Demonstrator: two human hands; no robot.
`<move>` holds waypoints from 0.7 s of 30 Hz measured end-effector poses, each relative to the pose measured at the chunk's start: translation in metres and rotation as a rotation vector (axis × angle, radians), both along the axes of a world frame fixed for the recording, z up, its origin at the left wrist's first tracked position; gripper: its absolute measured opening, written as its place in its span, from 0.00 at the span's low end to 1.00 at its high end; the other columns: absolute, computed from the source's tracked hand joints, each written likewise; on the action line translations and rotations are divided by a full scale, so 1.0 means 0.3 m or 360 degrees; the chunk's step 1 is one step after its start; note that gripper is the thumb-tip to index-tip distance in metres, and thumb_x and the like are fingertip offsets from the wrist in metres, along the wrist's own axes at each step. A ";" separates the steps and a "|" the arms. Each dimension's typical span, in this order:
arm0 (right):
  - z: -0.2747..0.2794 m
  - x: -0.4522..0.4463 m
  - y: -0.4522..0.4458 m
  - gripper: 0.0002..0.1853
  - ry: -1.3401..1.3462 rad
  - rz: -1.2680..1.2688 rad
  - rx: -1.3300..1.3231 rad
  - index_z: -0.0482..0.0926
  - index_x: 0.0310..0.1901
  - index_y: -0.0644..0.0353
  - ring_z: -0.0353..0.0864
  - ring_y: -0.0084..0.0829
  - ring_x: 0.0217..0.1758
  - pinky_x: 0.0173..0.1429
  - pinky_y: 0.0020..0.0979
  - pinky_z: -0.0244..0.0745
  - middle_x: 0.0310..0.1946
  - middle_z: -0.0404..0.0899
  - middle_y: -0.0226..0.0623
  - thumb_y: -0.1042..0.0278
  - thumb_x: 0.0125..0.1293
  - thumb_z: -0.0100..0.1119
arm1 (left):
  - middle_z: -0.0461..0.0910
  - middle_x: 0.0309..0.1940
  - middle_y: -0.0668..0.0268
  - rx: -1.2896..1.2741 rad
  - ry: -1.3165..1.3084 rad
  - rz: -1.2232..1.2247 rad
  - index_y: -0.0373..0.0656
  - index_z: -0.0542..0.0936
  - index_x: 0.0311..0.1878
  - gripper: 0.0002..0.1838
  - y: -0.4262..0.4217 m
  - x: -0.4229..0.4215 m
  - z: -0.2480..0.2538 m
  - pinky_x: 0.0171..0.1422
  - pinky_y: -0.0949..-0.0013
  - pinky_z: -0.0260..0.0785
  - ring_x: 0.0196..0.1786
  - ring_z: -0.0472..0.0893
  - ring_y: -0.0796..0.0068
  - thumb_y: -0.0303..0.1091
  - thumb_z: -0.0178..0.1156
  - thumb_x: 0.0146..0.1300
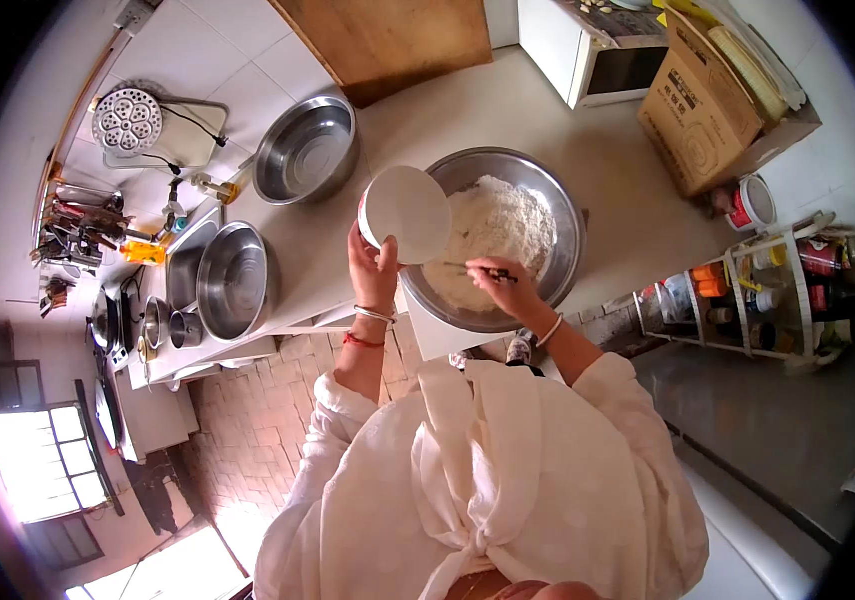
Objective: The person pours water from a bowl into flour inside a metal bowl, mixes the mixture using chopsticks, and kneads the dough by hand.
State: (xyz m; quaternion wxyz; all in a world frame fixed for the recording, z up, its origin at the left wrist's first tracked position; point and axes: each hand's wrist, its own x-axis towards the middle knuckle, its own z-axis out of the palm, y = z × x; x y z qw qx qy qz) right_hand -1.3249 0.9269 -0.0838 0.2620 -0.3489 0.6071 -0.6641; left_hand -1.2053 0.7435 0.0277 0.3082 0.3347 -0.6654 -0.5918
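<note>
My left hand [376, 272] grips a white round tub [408, 212], thumb on its near edge, tilted beside the left rim of a large steel basin [570, 200]. White flour [513, 222] lies heaped in the basin's far side, with a flatter, creamier-looking area nearer me. My right hand [510, 292] is closed around the dark handle of a thin utensil [458, 267] over the near part of the basin. The utensil's far end is too small to make out. Whether anything pours from the tub cannot be seen.
Two steel basins [266, 160] [210, 285] stand left on the counter, the nearer by the sink [186, 270]. To the right are a cardboard box [693, 110], a red-and-white tub [756, 203] and a bottle rack [798, 295]. A wooden board [398, 40] leans at the back.
</note>
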 end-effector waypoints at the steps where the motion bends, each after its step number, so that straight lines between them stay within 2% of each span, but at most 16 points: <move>1: -0.002 0.020 0.014 0.07 -0.0110 0.0075 0.0048 0.82 0.43 0.62 0.79 0.21 0.29 0.36 0.23 0.74 0.30 0.82 0.33 0.71 0.65 0.61 | 0.75 0.50 0.61 0.0034 0.0006 0.0000 0.40 0.63 0.65 0.27 0.006 0.010 0.002 0.36 0.69 0.84 0.44 0.81 0.72 0.30 0.55 0.63; 3: -0.003 0.008 0.026 0.08 -0.0283 0.0103 0.0129 0.82 0.43 0.63 0.79 0.19 0.29 0.36 0.23 0.75 0.29 0.82 0.31 0.70 0.66 0.61 | 0.75 0.50 0.61 0.0099 0.0022 0.0008 0.41 0.63 0.64 0.25 0.024 0.034 0.011 0.37 0.69 0.84 0.43 0.82 0.72 0.31 0.55 0.64; 6: -0.024 -0.120 0.057 0.08 -0.0351 -0.0304 0.0203 0.83 0.43 0.63 0.78 0.19 0.28 0.35 0.20 0.74 0.28 0.81 0.28 0.69 0.67 0.60 | 0.76 0.50 0.61 0.0319 0.0041 0.0023 0.41 0.64 0.63 0.24 0.054 0.077 0.031 0.39 0.65 0.84 0.44 0.82 0.69 0.34 0.53 0.65; 8: -0.006 -0.197 0.082 0.09 -0.0359 -0.0499 0.0051 0.83 0.42 0.63 0.78 0.18 0.27 0.33 0.19 0.72 0.28 0.82 0.27 0.66 0.68 0.59 | 0.76 0.49 0.60 0.0551 0.0076 -0.0039 0.42 0.65 0.62 0.23 0.073 0.102 0.066 0.40 0.62 0.84 0.45 0.82 0.67 0.36 0.53 0.65; 11: -0.047 -0.224 0.088 0.09 -0.0055 -0.0877 -0.0069 0.82 0.41 0.63 0.76 0.19 0.26 0.31 0.21 0.71 0.30 0.82 0.31 0.66 0.68 0.58 | 0.76 0.50 0.60 0.0838 0.0135 -0.0138 0.40 0.65 0.61 0.23 0.090 0.129 0.071 0.39 0.60 0.85 0.47 0.81 0.66 0.36 0.53 0.65; 12: -0.068 -0.206 0.094 0.09 0.0196 -0.0865 0.0042 0.82 0.42 0.63 0.76 0.20 0.26 0.31 0.22 0.70 0.30 0.82 0.32 0.67 0.68 0.57 | 0.75 0.51 0.60 0.0924 0.0155 -0.0169 0.39 0.66 0.61 0.22 0.095 0.138 0.067 0.39 0.60 0.85 0.48 0.81 0.66 0.36 0.53 0.65; 14: -0.102 -0.139 0.104 0.08 0.0702 -0.0824 0.0266 0.81 0.43 0.64 0.75 0.21 0.25 0.31 0.25 0.70 0.31 0.81 0.34 0.69 0.68 0.57 | 0.76 0.50 0.61 0.0851 0.0115 -0.0175 0.39 0.66 0.61 0.22 0.113 0.149 0.049 0.39 0.60 0.85 0.48 0.81 0.66 0.36 0.53 0.65; 15: -0.066 -0.087 0.111 0.08 0.0881 -0.0650 0.0289 0.80 0.45 0.65 0.74 0.23 0.25 0.31 0.27 0.69 0.31 0.79 0.38 0.74 0.66 0.57 | 0.76 0.50 0.61 0.0814 0.0098 -0.0176 0.39 0.66 0.61 0.22 0.118 0.150 0.038 0.39 0.60 0.85 0.48 0.81 0.66 0.35 0.53 0.65; 18: -0.008 0.066 0.119 0.08 0.0425 -0.0334 -0.0015 0.81 0.44 0.66 0.75 0.22 0.26 0.33 0.25 0.71 0.31 0.81 0.38 0.75 0.65 0.59 | 0.76 0.50 0.59 0.0702 0.0037 -0.0197 0.40 0.67 0.60 0.21 0.126 0.159 0.004 0.39 0.61 0.85 0.47 0.82 0.65 0.37 0.53 0.66; 21: 0.063 0.124 0.160 0.08 -0.0106 -0.0150 -0.0106 0.82 0.44 0.65 0.76 0.20 0.28 0.35 0.24 0.74 0.31 0.82 0.35 0.74 0.64 0.60 | 0.76 0.50 0.59 0.0577 0.0018 -0.0208 0.40 0.67 0.61 0.21 0.141 0.154 -0.006 0.37 0.63 0.85 0.46 0.82 0.67 0.34 0.54 0.66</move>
